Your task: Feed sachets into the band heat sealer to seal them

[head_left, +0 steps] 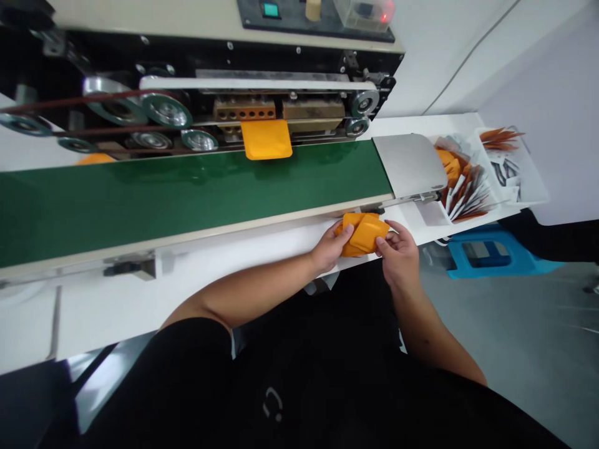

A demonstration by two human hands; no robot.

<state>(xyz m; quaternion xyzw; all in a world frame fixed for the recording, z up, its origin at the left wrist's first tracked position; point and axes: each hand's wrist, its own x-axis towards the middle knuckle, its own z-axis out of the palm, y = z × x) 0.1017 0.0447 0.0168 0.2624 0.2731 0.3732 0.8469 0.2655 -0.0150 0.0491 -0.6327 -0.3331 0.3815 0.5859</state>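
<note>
My left hand (pixel 330 248) grips several small orange pouches (pixel 355 219) in a fanned stack, thumb on top. My right hand (pixel 400 252) pinches the top orange pouch (pixel 369 233) of that stack by its right edge. Both hands are in front of my body, just below the near edge of the green conveyor belt (pixel 187 193). Another orange pouch (pixel 267 140) sits with its upper edge in the band sealing machine (pixel 281 93), its lower part over the belt. Part of one more orange pouch (pixel 96 159) shows farther left, mostly hidden behind the belt edge.
Right of the belt's metal end plate (pixel 409 165) stands a white bin (pixel 433 215) with orange pouches and packets. Beside it is another white tray (pixel 533 181) holding packets. A blue stool (pixel 524 252) stands below at the right. A lit green switch (pixel 270 9) is on the machine's top panel.
</note>
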